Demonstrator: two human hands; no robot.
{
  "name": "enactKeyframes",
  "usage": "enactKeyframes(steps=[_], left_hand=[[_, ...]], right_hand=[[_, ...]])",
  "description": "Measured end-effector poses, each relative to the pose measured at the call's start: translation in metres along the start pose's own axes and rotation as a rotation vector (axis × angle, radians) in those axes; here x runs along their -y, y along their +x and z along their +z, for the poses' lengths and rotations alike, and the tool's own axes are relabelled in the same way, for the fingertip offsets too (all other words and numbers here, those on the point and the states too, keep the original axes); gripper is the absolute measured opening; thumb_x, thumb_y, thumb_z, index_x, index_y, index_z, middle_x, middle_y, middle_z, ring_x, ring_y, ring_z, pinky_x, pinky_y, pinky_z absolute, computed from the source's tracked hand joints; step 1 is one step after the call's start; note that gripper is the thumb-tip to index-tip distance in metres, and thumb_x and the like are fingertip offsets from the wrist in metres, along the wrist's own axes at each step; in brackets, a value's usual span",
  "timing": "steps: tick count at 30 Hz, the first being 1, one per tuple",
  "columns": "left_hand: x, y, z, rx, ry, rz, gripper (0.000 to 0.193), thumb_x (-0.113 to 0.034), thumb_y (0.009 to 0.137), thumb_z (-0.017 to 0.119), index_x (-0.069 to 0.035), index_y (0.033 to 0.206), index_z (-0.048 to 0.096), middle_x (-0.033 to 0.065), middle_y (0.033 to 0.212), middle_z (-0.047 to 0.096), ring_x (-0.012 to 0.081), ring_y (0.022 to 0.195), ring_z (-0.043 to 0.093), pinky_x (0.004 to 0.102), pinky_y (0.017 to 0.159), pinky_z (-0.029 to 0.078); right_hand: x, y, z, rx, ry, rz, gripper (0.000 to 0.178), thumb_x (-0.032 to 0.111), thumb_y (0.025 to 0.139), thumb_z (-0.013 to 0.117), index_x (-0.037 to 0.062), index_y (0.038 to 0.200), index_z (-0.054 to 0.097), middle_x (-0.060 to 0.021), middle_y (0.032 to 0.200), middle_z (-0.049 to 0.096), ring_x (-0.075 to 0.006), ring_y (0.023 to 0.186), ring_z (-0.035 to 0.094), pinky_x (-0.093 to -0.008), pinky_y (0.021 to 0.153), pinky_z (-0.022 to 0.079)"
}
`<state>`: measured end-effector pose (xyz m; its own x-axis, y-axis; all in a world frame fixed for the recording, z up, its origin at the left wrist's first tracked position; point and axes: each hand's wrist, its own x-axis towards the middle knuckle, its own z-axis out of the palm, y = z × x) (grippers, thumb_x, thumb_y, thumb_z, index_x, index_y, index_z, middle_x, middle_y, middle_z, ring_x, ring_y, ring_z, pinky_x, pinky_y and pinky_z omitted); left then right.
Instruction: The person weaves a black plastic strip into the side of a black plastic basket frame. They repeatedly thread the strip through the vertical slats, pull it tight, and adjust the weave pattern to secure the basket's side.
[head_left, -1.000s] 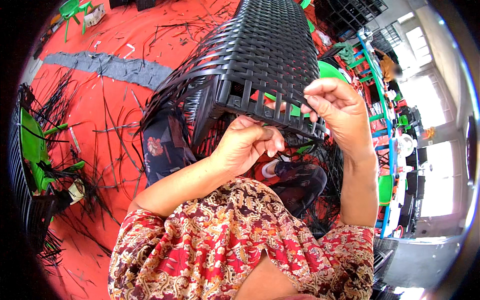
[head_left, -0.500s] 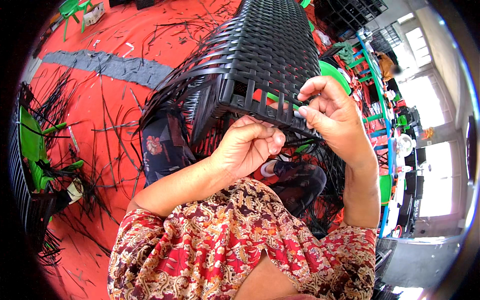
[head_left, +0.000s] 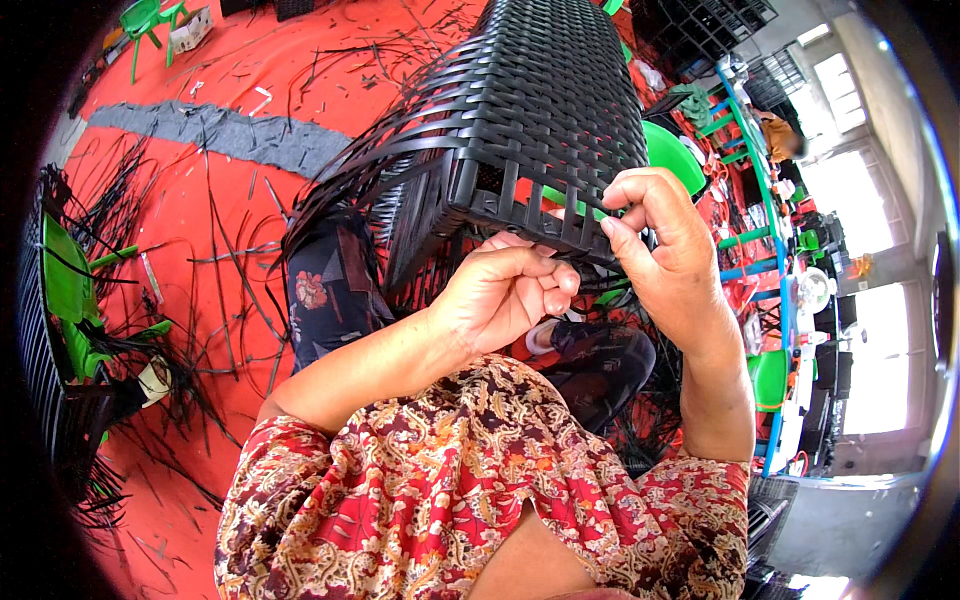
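A tall black woven rattan piece (head_left: 545,110) on a black frame leans toward me, its lower end unfinished with loose black strips (head_left: 360,170) fanning out to the left. My left hand (head_left: 505,290) is curled in a fist under the bottom rail, gripping a black strip. At the rail's right part, my right hand (head_left: 655,235) pinches a strip between thumb and fingers. Both hands touch the woven edge.
The floor is an orange-red mat (head_left: 200,230) littered with cut black strips, with a grey band (head_left: 220,135) across it. A green chair (head_left: 70,300) stands at left, another green chair (head_left: 675,155) behind the weave. Green-and-blue frames (head_left: 770,270) and a distant person (head_left: 785,140) sit at right.
My right hand has slid a little left and down along the bottom rail, closing tighter on the strip. The left hand has stayed clenched under the rail.
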<state>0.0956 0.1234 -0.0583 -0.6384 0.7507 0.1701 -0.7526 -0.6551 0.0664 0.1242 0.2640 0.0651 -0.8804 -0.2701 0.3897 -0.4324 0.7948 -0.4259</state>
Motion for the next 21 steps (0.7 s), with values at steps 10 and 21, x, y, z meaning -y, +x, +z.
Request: enactKeyframes(steps=[10,21], left_hand=[[-0.005,0.004,0.004,0.017,0.241,-0.055,0.041,0.007,0.074,0.047,-0.001,0.114,0.052,0.0143,0.081,0.059,0.0223,0.071,0.058,0.0332,0.063,0.047],[0.006,0.018,-0.008,0.194,0.088,-0.155,0.041,0.009,0.078,0.046,-0.003,0.117,0.051,0.0102,0.106,0.058,0.0239,0.089,0.055,0.0372,0.070,0.047]], right_hand=[[-0.006,-0.005,0.003,-0.067,-0.026,-0.162,0.015,-0.006,0.074,0.064,0.0008,0.087,0.060,-0.0095,0.091,0.056,-0.0218,0.083,0.057,-0.0309,0.072,0.047],[-0.011,-0.002,-0.015,0.096,-0.046,-0.086,0.013,-0.001,0.076,0.067,-0.0004,0.086,0.058,-0.0090,0.093,0.057,-0.0201,0.085,0.058,-0.0297,0.075,0.047]])
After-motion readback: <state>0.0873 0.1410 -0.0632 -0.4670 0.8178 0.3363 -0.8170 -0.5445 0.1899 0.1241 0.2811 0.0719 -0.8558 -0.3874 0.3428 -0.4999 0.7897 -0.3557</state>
